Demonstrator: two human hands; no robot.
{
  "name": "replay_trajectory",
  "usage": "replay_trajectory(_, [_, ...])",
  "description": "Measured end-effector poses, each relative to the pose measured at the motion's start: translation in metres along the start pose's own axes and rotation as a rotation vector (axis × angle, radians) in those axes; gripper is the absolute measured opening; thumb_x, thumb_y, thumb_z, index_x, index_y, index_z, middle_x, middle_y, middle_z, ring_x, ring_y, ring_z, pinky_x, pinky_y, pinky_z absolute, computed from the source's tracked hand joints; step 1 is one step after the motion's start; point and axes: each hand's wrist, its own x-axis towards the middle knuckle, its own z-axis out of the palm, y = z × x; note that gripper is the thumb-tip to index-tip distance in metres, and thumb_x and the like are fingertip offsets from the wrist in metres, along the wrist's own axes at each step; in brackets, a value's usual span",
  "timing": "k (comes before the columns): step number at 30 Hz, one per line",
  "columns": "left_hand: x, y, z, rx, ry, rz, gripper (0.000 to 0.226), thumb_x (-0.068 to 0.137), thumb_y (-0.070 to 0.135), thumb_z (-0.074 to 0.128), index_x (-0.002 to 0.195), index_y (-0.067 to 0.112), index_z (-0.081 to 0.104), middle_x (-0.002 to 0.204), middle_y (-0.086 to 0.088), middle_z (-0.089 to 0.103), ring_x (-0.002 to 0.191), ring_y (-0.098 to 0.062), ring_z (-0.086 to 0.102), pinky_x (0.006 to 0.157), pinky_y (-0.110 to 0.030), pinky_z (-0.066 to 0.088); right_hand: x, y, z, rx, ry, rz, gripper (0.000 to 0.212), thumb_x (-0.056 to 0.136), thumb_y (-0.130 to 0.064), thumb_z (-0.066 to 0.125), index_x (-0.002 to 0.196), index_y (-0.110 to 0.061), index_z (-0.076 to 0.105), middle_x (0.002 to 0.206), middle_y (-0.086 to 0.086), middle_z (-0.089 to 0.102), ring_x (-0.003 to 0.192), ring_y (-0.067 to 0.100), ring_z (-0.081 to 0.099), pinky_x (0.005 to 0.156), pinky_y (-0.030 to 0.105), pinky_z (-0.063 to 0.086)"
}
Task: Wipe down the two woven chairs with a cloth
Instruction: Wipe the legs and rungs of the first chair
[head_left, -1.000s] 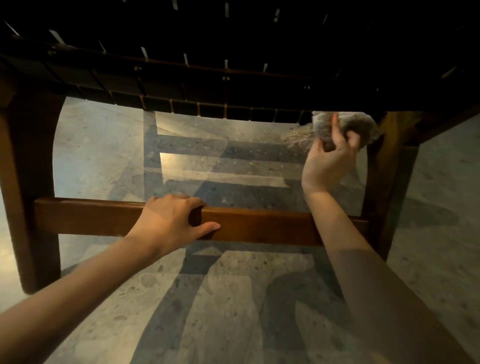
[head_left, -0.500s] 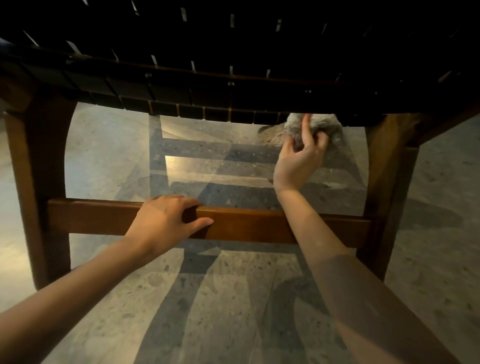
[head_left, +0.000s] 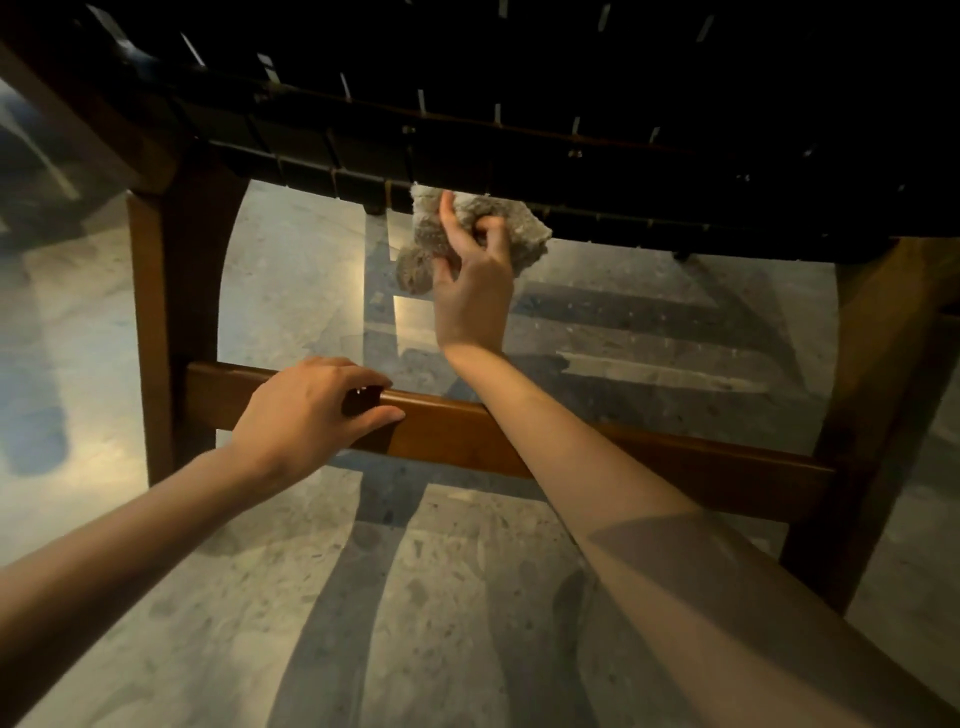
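Since a moment ago, my right hand (head_left: 475, 291) has slid the cloth (head_left: 527, 236) to the left. It was by the wooden leg (head_left: 872, 364) on the right of the frame. Now it is just left of the middle, near the top.

My right hand holds the cloth tight, with the fingers curled around it and one finger pointing up over it. The cloth is grey, fluffy and all bunched up. Its top touches the underside of the woven chair (head_left: 571, 119), right at the near edge of the dark straps (head_left: 363, 156). These straps fill the top of the frame.

My left hand (head_left: 306, 415) has stayed on the wooden bar (head_left: 447, 434) that runs across the middle of the frame. It grips the bar, with the fingers curled over the top and the thumb on the near side. My right arm reaches over this bar.

Another wooden leg (head_left: 156, 312) stands at the left of the frame. Below it all is a grey speckled floor (head_left: 415, 597) with dark stripes of shadow.
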Motion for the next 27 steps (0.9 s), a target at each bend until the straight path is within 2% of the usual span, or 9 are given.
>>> replay_trajectory(3, [-0.003, -0.009, -0.006, -0.001, 0.006, 0.013, 0.052, 0.079, 0.058, 0.047, 0.114, 0.024, 0.066, 0.102, 0.007, 0.066, 0.085, -0.006, 0.056, 0.071, -0.023, 0.051, 0.003, -0.007, 0.012, 0.002, -0.081, -0.036, 0.049, 0.087, 0.008, 0.058, 0.133, -0.003, 0.051, 0.118, 0.023, 0.052, 0.106, 0.032, 0.054, 0.096, 0.029, 0.044])
replay_trajectory(6, [-0.007, -0.015, -0.012, -0.007, 0.024, 0.0, 0.033, 0.086, 0.036, 0.059, 0.116, 0.023, 0.065, 0.107, 0.004, 0.067, 0.086, -0.005, 0.054, 0.073, -0.02, 0.049, 0.003, -0.014, 0.018, -0.005, -0.244, -0.067, 0.051, 0.088, 0.008, 0.055, 0.137, -0.005, 0.047, 0.123, 0.022, 0.051, 0.115, 0.033, 0.05, 0.106, 0.033, 0.038])
replay_trajectory(9, [-0.019, -0.016, -0.025, -0.073, 0.047, -0.042, 0.03, 0.089, 0.025, 0.059, 0.118, 0.02, 0.065, 0.111, 0.0, 0.067, 0.087, -0.008, 0.06, 0.074, -0.019, 0.05, -0.004, -0.022, 0.016, 0.013, -0.37, -0.119, 0.052, 0.088, 0.007, 0.058, 0.137, -0.009, 0.049, 0.127, 0.021, 0.05, 0.12, 0.032, 0.048, 0.108, 0.032, 0.036])
replay_trajectory(12, [-0.036, -0.017, -0.045, -0.187, 0.118, -0.096, 0.033, 0.088, 0.019, 0.059, 0.121, 0.019, 0.062, 0.113, -0.001, 0.067, 0.092, -0.008, 0.063, 0.078, -0.02, 0.049, -0.019, -0.034, 0.007, 0.153, -0.4, -0.077, 0.05, 0.087, 0.004, 0.058, 0.133, -0.014, 0.055, 0.123, 0.013, 0.05, 0.114, 0.023, 0.05, 0.101, 0.019, 0.04])
replay_trajectory(15, [-0.054, -0.02, -0.063, -0.337, 0.202, -0.25, 0.04, 0.088, 0.023, 0.059, 0.128, 0.02, 0.054, 0.114, 0.001, 0.065, 0.091, -0.005, 0.059, 0.072, -0.013, 0.043, -0.036, -0.057, 0.0, 0.283, -0.403, -0.054, 0.041, 0.087, -0.005, 0.059, 0.126, -0.019, 0.06, 0.118, 0.005, 0.051, 0.106, 0.007, 0.049, 0.089, 0.004, 0.039])
replay_trajectory(17, [-0.065, -0.027, -0.074, -0.405, 0.272, -0.353, 0.046, 0.089, 0.024, 0.059, 0.134, 0.019, 0.048, 0.12, 0.001, 0.062, 0.095, -0.007, 0.057, 0.07, -0.013, 0.043, -0.042, -0.076, 0.001, 0.394, -0.418, -0.068, 0.037, 0.083, -0.006, 0.061, 0.117, -0.019, 0.062, 0.115, 0.001, 0.059, 0.105, -0.001, 0.05, 0.085, 0.0, 0.038])
replay_trajectory(20, [-0.086, -0.043, -0.091, -0.431, 0.357, -0.453, 0.052, 0.091, 0.023, 0.057, 0.14, 0.021, 0.039, 0.131, -0.002, 0.055, 0.101, -0.01, 0.055, 0.069, -0.014, 0.043, -0.051, -0.106, 0.013, 0.562, -0.521, -0.053, 0.032, 0.081, -0.006, 0.063, 0.108, -0.021, 0.058, 0.111, -0.006, 0.06, 0.105, 0.0, 0.054, 0.085, 0.008, 0.044])
replay_trajectory(23, [-0.115, -0.067, -0.105, -0.389, 0.417, -0.524, 0.055, 0.093, 0.022, 0.055, 0.143, 0.027, 0.034, 0.137, -0.003, 0.049, 0.106, -0.011, 0.054, 0.081, -0.021, 0.042, -0.064, -0.133, 0.033, 0.697, -0.71, 0.042, 0.032, 0.082, -0.005, 0.064, 0.107, -0.021, 0.053, 0.106, -0.012, 0.058, 0.101, 0.0, 0.057, 0.08, 0.012, 0.049])
replay_trajectory(27, [-0.157, -0.103, -0.12, -0.353, 0.448, -0.597, 0.059, 0.093, 0.022, 0.056, 0.144, 0.037, 0.031, 0.139, -0.005, 0.046, 0.117, -0.017, 0.053, 0.089, -0.028, 0.044, -0.084, -0.173, 0.063, 0.794, -0.953, 0.168, 0.032, 0.086, -0.003, 0.061, 0.101, -0.024, 0.042, 0.092, 0.003, 0.061, 0.083, 0.009, 0.064, 0.068, 0.019, 0.052])
